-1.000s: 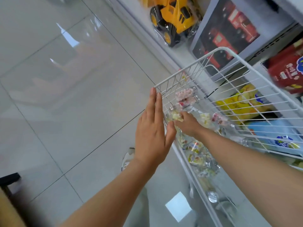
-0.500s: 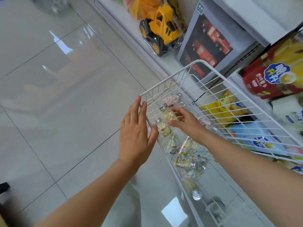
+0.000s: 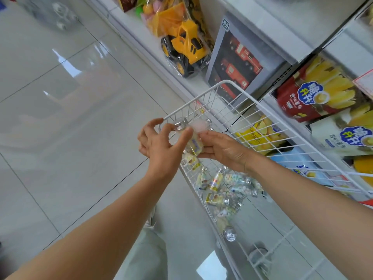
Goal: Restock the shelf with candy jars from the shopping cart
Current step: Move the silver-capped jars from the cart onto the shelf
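A small clear candy jar [image 3: 194, 144] with a silver screw lid is lifted above the near corner of the white wire shopping cart [image 3: 226, 83]. My right hand [image 3: 224, 148] grips the jar's lower end from the right. My left hand [image 3: 161, 144] closes on its lid end, thumb over the glass and fingers curled round the far side. Several more candy jars [image 3: 220, 184] lie on their sides on the cart's floor. The shelf unit [image 3: 262, 33] rises on the right, behind the cart.
On the shelves stand a yellow toy truck in cellophane [image 3: 183, 49], a grey toy box with red trucks [image 3: 236, 59], and red and yellow snack boxes [image 3: 314, 91]. Glossy tiled floor [image 3: 66, 122] spreads to the left. My trouser leg shows below the arms.
My right hand has lifted a jar out of the cart toward its near corner. My left hand has left its flat pose beside the cart's side and taken hold of the jar's lid end.
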The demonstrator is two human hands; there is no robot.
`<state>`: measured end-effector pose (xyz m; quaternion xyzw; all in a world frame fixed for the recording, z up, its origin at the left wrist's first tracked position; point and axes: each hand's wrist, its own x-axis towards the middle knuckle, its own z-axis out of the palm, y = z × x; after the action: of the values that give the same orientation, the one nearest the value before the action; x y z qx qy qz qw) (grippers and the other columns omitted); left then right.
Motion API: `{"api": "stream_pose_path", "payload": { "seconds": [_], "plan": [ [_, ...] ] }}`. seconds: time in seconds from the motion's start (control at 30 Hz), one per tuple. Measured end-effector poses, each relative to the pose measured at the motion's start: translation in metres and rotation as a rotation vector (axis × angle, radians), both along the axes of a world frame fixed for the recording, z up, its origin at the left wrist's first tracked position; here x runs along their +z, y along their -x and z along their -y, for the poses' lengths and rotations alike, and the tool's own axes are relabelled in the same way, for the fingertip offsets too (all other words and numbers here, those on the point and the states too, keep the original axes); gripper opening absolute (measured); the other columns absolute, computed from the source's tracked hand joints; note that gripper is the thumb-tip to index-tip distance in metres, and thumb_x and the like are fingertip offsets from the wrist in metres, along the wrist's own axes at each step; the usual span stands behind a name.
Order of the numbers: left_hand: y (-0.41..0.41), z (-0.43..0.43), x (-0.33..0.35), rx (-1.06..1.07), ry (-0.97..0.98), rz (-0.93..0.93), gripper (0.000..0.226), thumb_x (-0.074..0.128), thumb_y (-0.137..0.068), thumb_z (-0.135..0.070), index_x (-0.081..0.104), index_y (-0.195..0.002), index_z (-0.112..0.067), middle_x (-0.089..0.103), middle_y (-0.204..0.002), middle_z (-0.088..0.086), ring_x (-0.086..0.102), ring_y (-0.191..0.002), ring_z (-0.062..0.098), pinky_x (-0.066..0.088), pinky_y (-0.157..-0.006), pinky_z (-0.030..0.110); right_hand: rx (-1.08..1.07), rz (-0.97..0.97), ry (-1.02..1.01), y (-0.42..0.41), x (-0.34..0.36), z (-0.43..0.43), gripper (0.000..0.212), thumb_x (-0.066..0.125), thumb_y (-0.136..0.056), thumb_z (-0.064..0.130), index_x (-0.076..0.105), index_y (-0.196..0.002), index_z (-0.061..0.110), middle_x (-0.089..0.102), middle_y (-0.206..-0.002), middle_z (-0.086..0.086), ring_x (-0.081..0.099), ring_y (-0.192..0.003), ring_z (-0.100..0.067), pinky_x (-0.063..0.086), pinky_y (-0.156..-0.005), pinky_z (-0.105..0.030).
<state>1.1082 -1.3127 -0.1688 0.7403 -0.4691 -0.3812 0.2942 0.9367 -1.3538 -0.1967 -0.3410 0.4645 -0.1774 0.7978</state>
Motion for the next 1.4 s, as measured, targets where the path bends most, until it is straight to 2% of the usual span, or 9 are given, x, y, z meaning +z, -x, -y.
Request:
{"api": "stream_pose_path", "payload": {
  "seconds": [0.17, 0.3, 0.4, 0.6, 0.7, 0.9, 1.03, 1.2, 1.4],
  "plan": [
    [-0.01, 0.002, -0.002, 0.181, 0.071, -0.065, 0.045, 0.053, -0.071, -0.068, 0.052, -0.081, -0.024, 0.043, -0.106, -0.012, 0.034, -0.113, 0.01, 0.031, -0.102, 0.034, 0.104, -0.417, 0.108, -0.005, -0.035, -0.001, 0.036, 0.052, -0.098, 0.035, 0.053, -0.129, 0.015, 0.057, -0.131, -0.004, 0.059, -0.114, -0.02, 0.047, -0.094, -0.03],
    [-0.012, 0.002, -0.003, 0.288, 0.107, -0.186, 0.034, 0.067, -0.081, -0.046, 0.044, -0.073, -0.022, 0.045, -0.089, -0.009, 0.049, -0.091, 0.014, 0.039, -0.076, 0.022, 0.273, -0.475, 0.009, -0.015, -0.061, -0.014, 0.05, 0.041, -0.102, 0.039, 0.031, -0.147, 0.019, 0.032, -0.153, -0.002, 0.037, -0.136, -0.021, 0.036, -0.107, -0.035],
    [-0.013, 0.004, -0.007, 0.311, 0.12, -0.228, 0.038, 0.066, -0.072, -0.053, 0.045, -0.071, -0.021, 0.047, -0.09, -0.004, 0.054, -0.088, 0.017, 0.047, -0.075, 0.029, 0.299, -0.499, -0.039, -0.024, -0.076, -0.021, 0.054, 0.033, -0.104, 0.04, 0.016, -0.153, 0.025, 0.017, -0.16, -0.002, 0.027, -0.143, -0.027, 0.028, -0.11, -0.039],
    [-0.012, 0.003, -0.011, 0.318, 0.107, -0.226, 0.042, 0.069, -0.074, -0.05, 0.049, -0.074, -0.013, 0.046, -0.091, -0.003, 0.053, -0.085, 0.012, 0.043, -0.074, 0.02, 0.541, -0.883, 0.114, -0.032, -0.109, -0.028, 0.058, 0.041, -0.099, 0.032, 0.019, -0.152, 0.025, 0.027, -0.15, -0.017, 0.021, -0.139, -0.035, 0.03, -0.107, -0.043],
    [-0.013, 0.003, -0.014, 0.315, 0.111, -0.226, 0.04, 0.072, -0.081, -0.042, 0.049, -0.075, -0.01, 0.045, -0.091, -0.003, 0.051, -0.081, 0.008, 0.04, -0.068, 0.01, 0.377, -0.809, 0.221, -0.031, -0.115, -0.034, 0.046, 0.054, -0.095, 0.021, 0.033, -0.137, 0.023, 0.036, -0.134, -0.018, 0.046, -0.114, -0.032, 0.044, -0.087, -0.036],
    [-0.012, 0.005, -0.016, 0.324, 0.111, -0.241, 0.041, 0.073, -0.079, -0.043, 0.047, -0.073, -0.012, 0.043, -0.09, -0.005, 0.049, -0.077, 0.003, 0.042, -0.069, 0.012, 0.429, -0.745, 0.291, -0.03, -0.125, -0.037, 0.024, 0.057, -0.093, 0.018, 0.065, -0.113, 0.027, 0.055, -0.12, -0.004, 0.053, -0.101, -0.017, 0.044, -0.079, -0.025],
    [-0.01, 0.006, -0.016, 0.331, 0.109, -0.236, 0.044, 0.073, -0.079, -0.043, 0.049, -0.076, -0.007, 0.044, -0.089, -0.006, 0.052, -0.082, 0.01, 0.044, -0.072, 0.018, 0.414, -0.764, 0.327, -0.028, -0.125, -0.039, 0.023, 0.071, -0.083, 0.018, 0.068, -0.102, 0.033, 0.056, -0.109, -0.005, 0.054, -0.089, -0.017, 0.042, -0.081, -0.025],
    [-0.011, 0.007, -0.016, 0.317, 0.105, -0.218, 0.04, 0.073, -0.079, -0.042, 0.045, -0.071, -0.014, 0.044, -0.09, -0.005, 0.051, -0.08, 0.006, 0.042, -0.069, 0.013, 0.326, -0.779, 0.357, -0.027, -0.121, -0.039, 0.023, 0.077, -0.077, 0.019, 0.065, -0.088, 0.036, 0.054, -0.115, -0.003, 0.055, -0.101, -0.02, 0.048, -0.094, -0.033],
    [-0.011, 0.008, -0.017, 0.305, 0.121, -0.196, 0.044, 0.073, -0.076, -0.047, 0.043, -0.069, -0.015, 0.043, -0.089, -0.005, 0.053, -0.084, 0.013, 0.045, -0.074, 0.019, 0.23, -0.764, 0.389, -0.022, -0.121, -0.042, 0.017, 0.068, -0.083, 0.01, 0.062, -0.09, 0.023, 0.05, -0.098, -0.005, 0.053, -0.088, -0.021, 0.049, -0.075, -0.03]
  ]
}}
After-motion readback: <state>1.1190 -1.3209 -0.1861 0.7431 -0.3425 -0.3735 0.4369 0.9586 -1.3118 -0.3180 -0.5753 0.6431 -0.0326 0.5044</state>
